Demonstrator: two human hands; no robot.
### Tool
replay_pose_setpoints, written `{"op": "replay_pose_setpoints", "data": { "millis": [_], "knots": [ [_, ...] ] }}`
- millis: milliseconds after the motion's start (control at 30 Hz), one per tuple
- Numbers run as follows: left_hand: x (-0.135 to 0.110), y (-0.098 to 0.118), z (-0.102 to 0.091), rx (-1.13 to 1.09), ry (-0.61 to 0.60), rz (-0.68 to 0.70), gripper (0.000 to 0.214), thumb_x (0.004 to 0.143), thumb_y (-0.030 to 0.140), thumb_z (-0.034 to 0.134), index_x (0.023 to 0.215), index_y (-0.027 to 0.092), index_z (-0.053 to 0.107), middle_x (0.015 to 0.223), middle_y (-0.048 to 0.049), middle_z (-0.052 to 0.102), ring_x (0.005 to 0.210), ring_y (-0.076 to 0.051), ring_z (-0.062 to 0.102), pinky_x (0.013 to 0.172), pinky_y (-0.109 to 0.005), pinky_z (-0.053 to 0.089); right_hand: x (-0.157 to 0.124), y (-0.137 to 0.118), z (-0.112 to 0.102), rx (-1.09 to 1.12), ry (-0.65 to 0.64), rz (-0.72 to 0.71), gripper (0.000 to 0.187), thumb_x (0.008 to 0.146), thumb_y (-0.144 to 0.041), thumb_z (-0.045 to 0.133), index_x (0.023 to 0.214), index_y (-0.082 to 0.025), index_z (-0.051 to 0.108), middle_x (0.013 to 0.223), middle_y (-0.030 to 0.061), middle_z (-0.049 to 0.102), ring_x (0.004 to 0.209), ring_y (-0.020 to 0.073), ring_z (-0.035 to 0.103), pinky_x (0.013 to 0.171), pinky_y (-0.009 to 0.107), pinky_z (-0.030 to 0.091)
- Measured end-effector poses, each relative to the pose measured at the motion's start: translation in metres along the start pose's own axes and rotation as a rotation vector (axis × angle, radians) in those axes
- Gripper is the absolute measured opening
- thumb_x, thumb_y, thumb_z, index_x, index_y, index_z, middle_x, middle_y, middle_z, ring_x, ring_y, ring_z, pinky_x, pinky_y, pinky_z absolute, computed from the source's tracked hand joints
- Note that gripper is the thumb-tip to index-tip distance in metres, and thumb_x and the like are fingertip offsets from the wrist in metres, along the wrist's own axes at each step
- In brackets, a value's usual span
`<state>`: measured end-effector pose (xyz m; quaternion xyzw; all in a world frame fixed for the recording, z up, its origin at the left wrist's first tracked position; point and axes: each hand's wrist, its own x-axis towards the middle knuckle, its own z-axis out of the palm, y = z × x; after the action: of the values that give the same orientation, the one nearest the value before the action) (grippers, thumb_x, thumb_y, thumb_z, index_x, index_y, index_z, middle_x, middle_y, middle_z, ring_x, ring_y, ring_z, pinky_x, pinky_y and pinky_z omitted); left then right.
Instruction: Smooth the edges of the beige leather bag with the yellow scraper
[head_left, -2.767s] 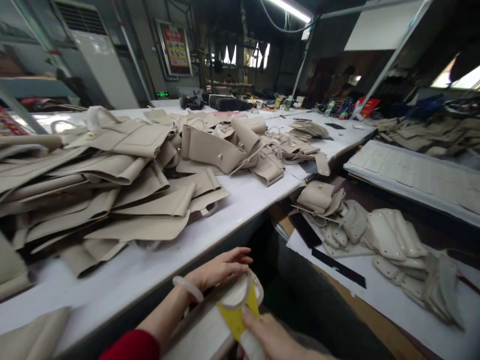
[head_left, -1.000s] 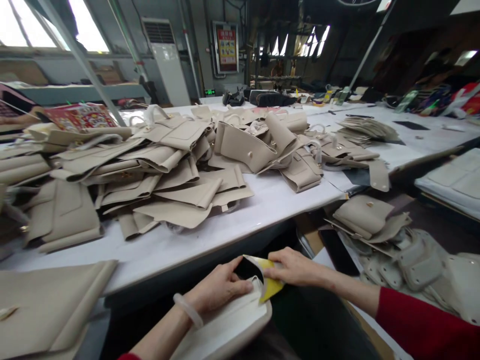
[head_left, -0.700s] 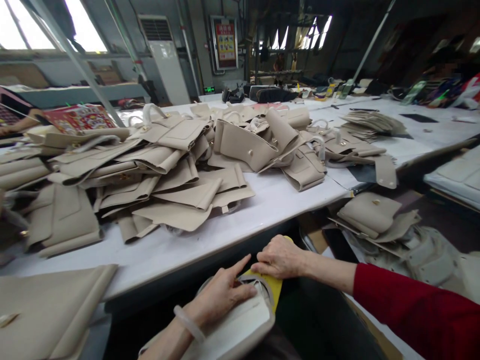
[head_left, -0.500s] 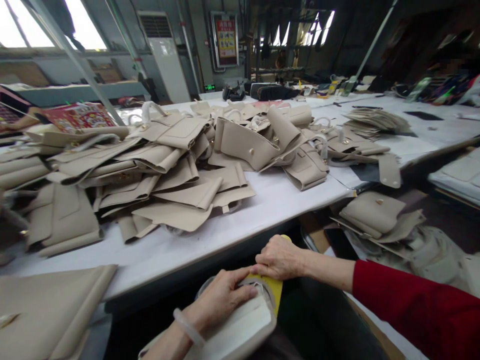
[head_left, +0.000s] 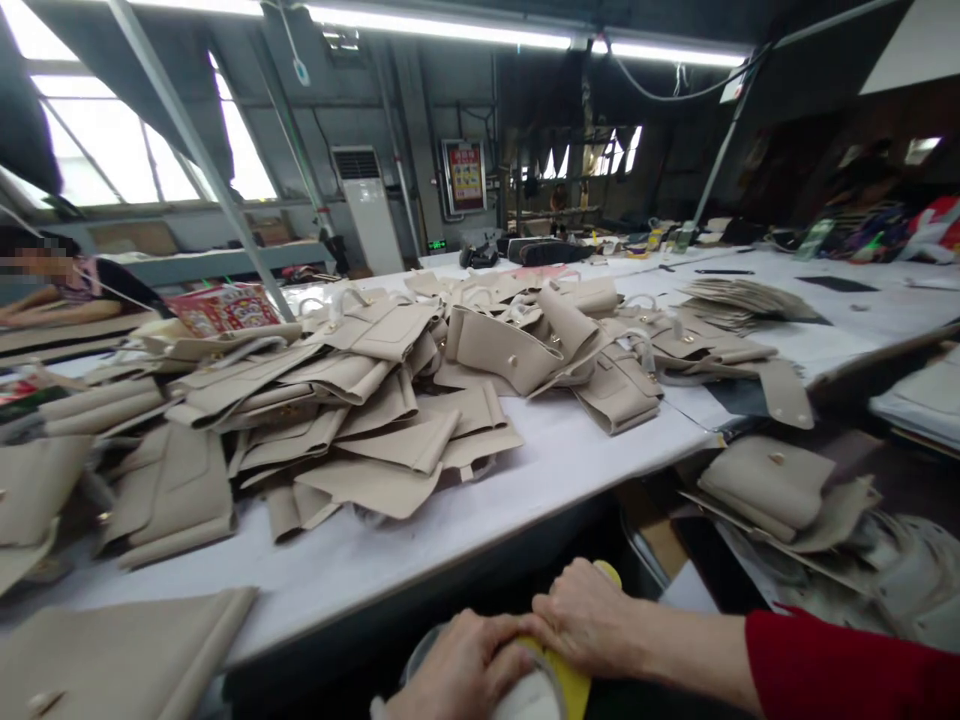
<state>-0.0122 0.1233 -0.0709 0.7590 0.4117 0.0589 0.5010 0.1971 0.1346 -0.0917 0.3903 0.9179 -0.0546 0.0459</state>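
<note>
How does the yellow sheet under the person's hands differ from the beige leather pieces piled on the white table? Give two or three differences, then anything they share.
1. Colour: the yellow sheet is bright yellow; the beige leather pieces are pale tan.
2. Number: the yellow sheet is a single item; the beige leather pieces form a large overlapping heap.
3. Contact: the right hand and left hand press on the yellow sheet; nobody touches the beige leather pieces on the white table.

Shared: both are thin, flat material.

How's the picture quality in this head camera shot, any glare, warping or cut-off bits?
Head view: the skylight windows are blown out white; straight roof beams bend toward the edges, a wide-angle warp; the left hand and right hand on the yellow rounded template are cropped by the bottom edge; the beige leather panels look sharp.
</note>
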Motion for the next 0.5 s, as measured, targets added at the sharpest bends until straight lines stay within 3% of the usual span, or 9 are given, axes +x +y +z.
{"op": "replay_pose_setpoints", "data": {
  "millis": [133, 233, 333, 433, 500],
  "knots": [
    [-0.006, 0.0, 0.004, 0.076, 0.053, 0.043, 0.032, 0.097, 0.049, 0.048, 0.114, 0.036, 0.071, 0.097, 0.0012, 0.075, 0.082, -0.022, 0.069, 0.074, -0.028, 0.043, -0.003, -0.01, 0.01, 0.09, 0.003, 0.113, 0.051, 0.105, -0.046, 0.031, 0.083, -0.019, 0.068, 0.073, 0.0106, 0.071, 0.065, 0.0265, 0.067, 0.057, 0.033, 0.031],
    [-0.019, -0.012, -0.007, 0.011, 0.083, -0.036, 0.042, 0.093, 0.056, 0.05, 0.115, 0.029, 0.072, 0.11, -0.0036, 0.073, 0.098, -0.026, 0.067, 0.087, -0.031, 0.045, -0.004, -0.011, 0.013, 0.138, -0.009, 0.125, 0.047, 0.105, -0.047, 0.033, 0.083, -0.022, 0.067, 0.076, 0.0055, 0.072, 0.071, 0.0229, 0.067, 0.061, 0.032, 0.032],
    [-0.055, -0.048, -0.029, -0.133, 0.244, -0.17, 0.056, 0.093, 0.061, 0.046, 0.13, 0.023, 0.062, 0.135, -0.0078, 0.061, 0.124, -0.028, 0.054, 0.107, -0.034, 0.034, -0.003, -0.007, 0.013, 0.21, 0.005, 0.157, 0.047, 0.106, -0.043, 0.029, 0.08, -0.023, 0.064, 0.076, 0.0016, 0.069, 0.074, 0.0202, 0.065, 0.066, 0.032, 0.033],
    [-0.11, -0.094, -0.034, -0.323, 0.416, -0.388, 0.074, 0.091, 0.073, 0.034, 0.124, 0.012, 0.062, 0.126, -0.0164, 0.064, 0.116, -0.032, 0.058, 0.103, -0.04, 0.038, 0.005, -0.004, 0.01, 0.286, 0.062, 0.18, 0.053, 0.106, -0.044, 0.022, 0.078, -0.022, 0.062, 0.075, 0.0035, 0.066, 0.073, 0.0214, 0.061, 0.069, 0.034, 0.032],
    [-0.139, -0.117, -0.022, -0.486, 0.439, -0.487, 0.085, 0.086, 0.08, 0.031, 0.119, 0.008, 0.062, 0.114, -0.0189, 0.068, 0.108, -0.033, 0.061, 0.096, -0.042, 0.043, 0.021, -0.009, 0.005, 0.298, 0.09, 0.112, 0.055, 0.106, -0.048, 0.021, 0.076, -0.022, 0.06, 0.073, 0.0038, 0.064, 0.072, 0.0218, 0.058, 0.07, 0.035, 0.03]
  ]
}}
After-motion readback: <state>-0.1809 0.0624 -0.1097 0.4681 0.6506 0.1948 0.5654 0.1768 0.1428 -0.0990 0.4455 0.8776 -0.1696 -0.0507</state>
